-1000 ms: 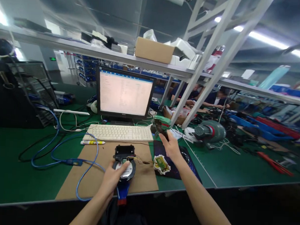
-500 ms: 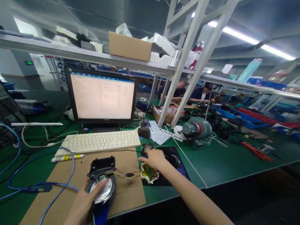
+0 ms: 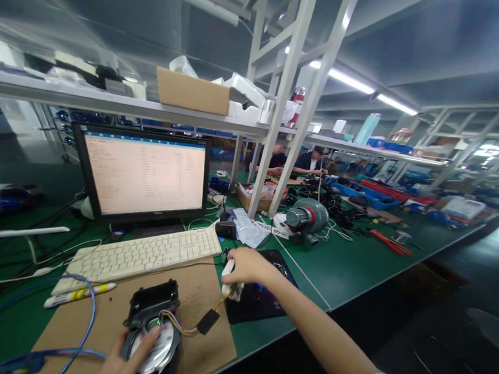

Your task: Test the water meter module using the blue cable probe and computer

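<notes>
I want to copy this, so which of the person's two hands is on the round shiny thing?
The left hand: its thumb lies on the round shiny thing. The right hand is over by the mouse pad, pinching a white part.

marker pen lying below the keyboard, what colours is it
The plastic marker pen is white with a yellow middle band, seen best in the head view.

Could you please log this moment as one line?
left hand: holding round device | right hand: gripping white part | black connector: on wires between them | nearby: keyboard, marker
</notes>
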`<state>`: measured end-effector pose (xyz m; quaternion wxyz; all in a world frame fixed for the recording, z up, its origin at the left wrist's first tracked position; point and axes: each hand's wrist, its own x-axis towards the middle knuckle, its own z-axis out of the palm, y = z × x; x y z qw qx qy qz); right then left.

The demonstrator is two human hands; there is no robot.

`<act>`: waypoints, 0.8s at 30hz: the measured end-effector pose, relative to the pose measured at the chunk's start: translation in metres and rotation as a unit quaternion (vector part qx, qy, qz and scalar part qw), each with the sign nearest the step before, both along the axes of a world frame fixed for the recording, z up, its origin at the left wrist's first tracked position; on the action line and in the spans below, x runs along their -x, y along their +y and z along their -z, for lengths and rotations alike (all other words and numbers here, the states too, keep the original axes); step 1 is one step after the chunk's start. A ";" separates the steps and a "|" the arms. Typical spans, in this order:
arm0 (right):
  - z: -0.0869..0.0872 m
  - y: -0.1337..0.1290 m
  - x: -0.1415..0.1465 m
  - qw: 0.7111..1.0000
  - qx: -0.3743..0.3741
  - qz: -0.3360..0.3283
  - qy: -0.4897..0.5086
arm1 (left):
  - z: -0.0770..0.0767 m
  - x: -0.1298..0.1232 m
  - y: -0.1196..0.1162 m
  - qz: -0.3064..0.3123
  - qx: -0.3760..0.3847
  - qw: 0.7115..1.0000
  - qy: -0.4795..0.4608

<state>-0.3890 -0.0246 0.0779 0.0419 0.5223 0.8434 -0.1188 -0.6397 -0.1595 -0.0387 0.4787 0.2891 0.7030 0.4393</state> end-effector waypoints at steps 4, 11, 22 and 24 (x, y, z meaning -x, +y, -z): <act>-0.034 -0.006 0.002 0.970 -0.047 -0.065 0.231 | -0.025 -0.021 -0.009 -0.037 -0.051 0.998 -0.018; 0.002 -0.014 0.057 0.753 0.224 -0.045 0.617 | -0.031 -0.023 -0.019 -0.005 -0.124 0.984 -0.130; 0.093 -0.024 0.095 0.657 0.295 -0.062 0.691 | -0.040 -0.002 0.003 0.038 -0.267 0.961 0.067; 0.098 -0.025 0.089 0.667 0.296 -0.079 0.679 | -0.043 -0.006 0.007 0.040 -0.264 0.961 0.073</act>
